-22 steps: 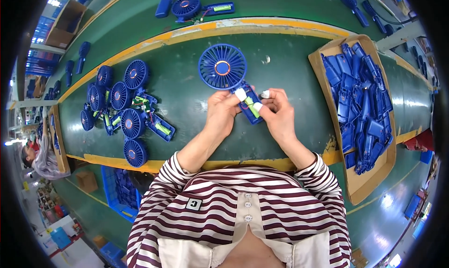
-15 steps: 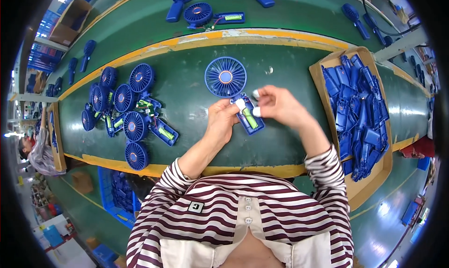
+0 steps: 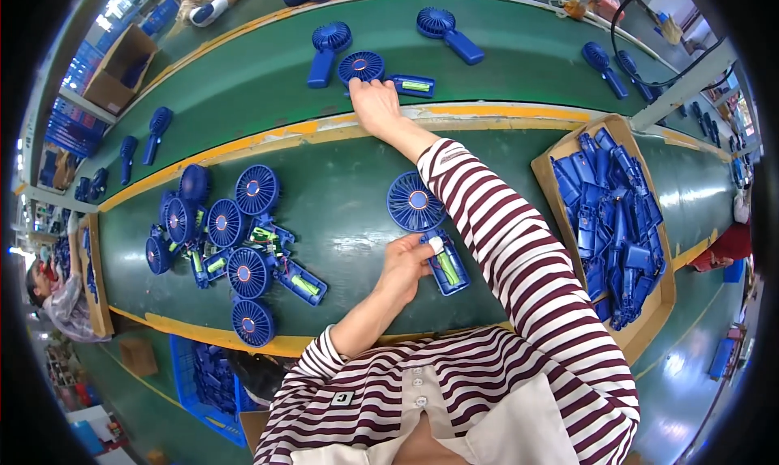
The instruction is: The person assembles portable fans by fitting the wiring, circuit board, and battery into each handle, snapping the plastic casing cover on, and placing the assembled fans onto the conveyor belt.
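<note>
My left hand (image 3: 406, 266) grips a blue handheld fan by its opened handle (image 3: 448, 272), where a green battery shows; its thumb lies at the handle's upper end. The fan's round head (image 3: 415, 201) rests on the green bench, partly behind my right sleeve. My right hand (image 3: 375, 106) is stretched across to the far belt. Its fingers are closed at the near rim of another blue fan head (image 3: 361, 66), fingertips partly hidden. Beside that head lies an opened handle with a battery (image 3: 412, 85).
Several opened fans (image 3: 246, 272) with batteries cluster at the left. At the right stands a cardboard box (image 3: 667, 299) of blue casing parts. Closed fans (image 3: 450, 35) lie along the belt, behind a yellow-edged ledge (image 3: 292, 131). A co-worker's gloved hand (image 3: 209, 12) shows at the far left.
My right hand has left the fan in front of me and reached forward to the one on the belt. My left hand keeps its hold. The view has tilted toward the far side.
</note>
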Demonstrator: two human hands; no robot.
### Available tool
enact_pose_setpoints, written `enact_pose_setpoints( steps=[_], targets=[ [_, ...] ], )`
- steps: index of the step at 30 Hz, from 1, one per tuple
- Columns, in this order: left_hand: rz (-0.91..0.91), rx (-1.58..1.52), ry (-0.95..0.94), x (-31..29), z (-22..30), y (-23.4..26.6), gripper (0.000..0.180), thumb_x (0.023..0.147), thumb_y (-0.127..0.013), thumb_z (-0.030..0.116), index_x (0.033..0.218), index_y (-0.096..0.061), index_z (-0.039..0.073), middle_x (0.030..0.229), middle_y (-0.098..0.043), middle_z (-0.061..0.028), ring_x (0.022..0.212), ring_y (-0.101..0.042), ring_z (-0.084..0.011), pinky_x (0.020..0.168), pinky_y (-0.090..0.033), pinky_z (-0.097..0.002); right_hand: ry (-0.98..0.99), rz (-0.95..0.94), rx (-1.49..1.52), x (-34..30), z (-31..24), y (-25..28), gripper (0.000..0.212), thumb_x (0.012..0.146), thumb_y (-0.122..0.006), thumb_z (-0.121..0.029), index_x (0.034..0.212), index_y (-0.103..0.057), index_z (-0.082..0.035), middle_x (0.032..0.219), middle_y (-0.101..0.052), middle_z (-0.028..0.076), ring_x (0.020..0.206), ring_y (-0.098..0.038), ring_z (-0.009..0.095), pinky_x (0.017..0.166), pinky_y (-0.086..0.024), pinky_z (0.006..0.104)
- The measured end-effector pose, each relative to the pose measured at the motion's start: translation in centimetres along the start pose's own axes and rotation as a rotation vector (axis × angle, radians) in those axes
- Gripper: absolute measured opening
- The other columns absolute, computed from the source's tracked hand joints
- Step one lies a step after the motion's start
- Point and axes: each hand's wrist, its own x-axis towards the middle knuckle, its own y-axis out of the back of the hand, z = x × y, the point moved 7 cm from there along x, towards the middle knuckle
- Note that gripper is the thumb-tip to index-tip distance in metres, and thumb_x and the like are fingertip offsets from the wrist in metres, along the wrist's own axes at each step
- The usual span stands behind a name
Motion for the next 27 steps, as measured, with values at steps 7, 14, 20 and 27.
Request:
enact_pose_setpoints(
  steps=[7, 14, 20, 27],
  targets=[
    [0.032, 0.149, -0.014, 0.5, 0.4, 1.7, 0.023, 0.075, -0.052, 0.001, 0.098, -0.056, -0.001, 0.085, -0.062, -0.0061, 0.069, -0.06, -0.0146, 0.054, -0.049, -0.0252, 0.116, 0.134, 0.039, -4.2, -8.7, 7.4, 0.008, 0.062, -0.056, -0.015, 0.065, -0.055, -0.007, 0.062, -0.057, 0.01, 0.057, -0.055, 0.023, 0.053, -0.04, 0.0391],
    [-0.069, -0.096, -0.019, 1.9, -1.0, 2.9, 0.026, 0.087, -0.051, 0.019, 0.108, -0.049, 0.004, 0.097, -0.057, -0.0107, 0.087, -0.058, -0.02, 0.079, -0.049, -0.0381, 0.143, 0.205, 0.416, -12.6, -9.7, 14.2, 0.031, 0.06, -0.062, -0.018, 0.085, -0.055, -0.001, 0.077, -0.058, 0.011, 0.073, -0.054, 0.025, 0.073, -0.039, 0.0433],
    [-0.118, 0.131, -0.027, 1.0, 0.2, -0.2, 0.026, 0.08, -0.046, 0.002, 0.103, -0.052, -0.009, 0.099, -0.06, -0.0229, 0.086, -0.061, -0.0319, 0.076, -0.052, -0.0384, -0.423, 0.112, -0.063, -25.2, 11.8, 27.3, 0.025, 0.071, -0.055, -0.006, 0.096, -0.06, -0.007, 0.084, -0.059, 0.012, 0.075, -0.059, 0.029, 0.065, -0.049, 0.0393],
    [-0.11, 0.184, -0.017, 0.6, 0.5, 0.2, 0.026, 0.083, -0.046, 0.004, 0.105, -0.05, -0.01, 0.101, -0.058, -0.0235, 0.09, -0.06, -0.0324, 0.079, -0.05, -0.04, -0.818, -0.308, -0.284, -37.7, 27.9, 31.2, 0.047, 0.07, -0.059, -0.008, 0.116, -0.049, -0.005, 0.106, -0.054, 0.02, 0.1, -0.051, 0.035, 0.084, -0.043, 0.0401]
  ],
)
